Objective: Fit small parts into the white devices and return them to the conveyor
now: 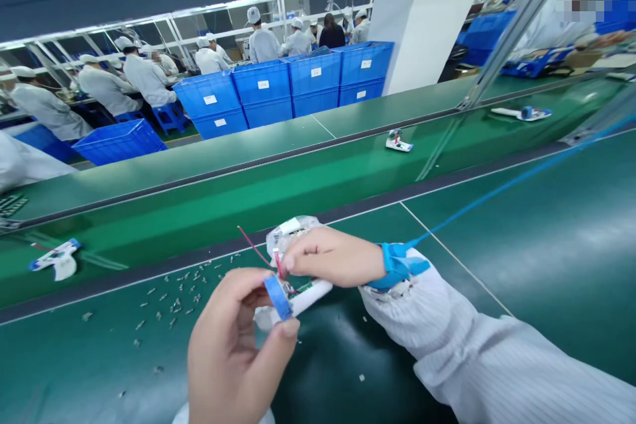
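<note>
My left hand [233,351] grips a white plastic device housing [313,295] with a blue end piece [277,298], thumb below and fingers above. A green circuit board shows inside the housing. Red wires [254,245] rise from it, one ending in a small white connector. My right hand [338,257] is closed in a pinch at the red wires over the housing; its fingertips are partly hidden. A blue wrist strap [397,266] circles the right wrist. Just behind the right hand lies a clear plastic bag [273,238] with small parts.
Small metal pieces [176,305] are scattered on the green bench to the left. Beyond it runs a green conveyor belt [278,179] carrying similar white devices [399,142]. A blue cord [497,192] stretches right from the strap. Blue bins [263,89] and several co-workers are farther back.
</note>
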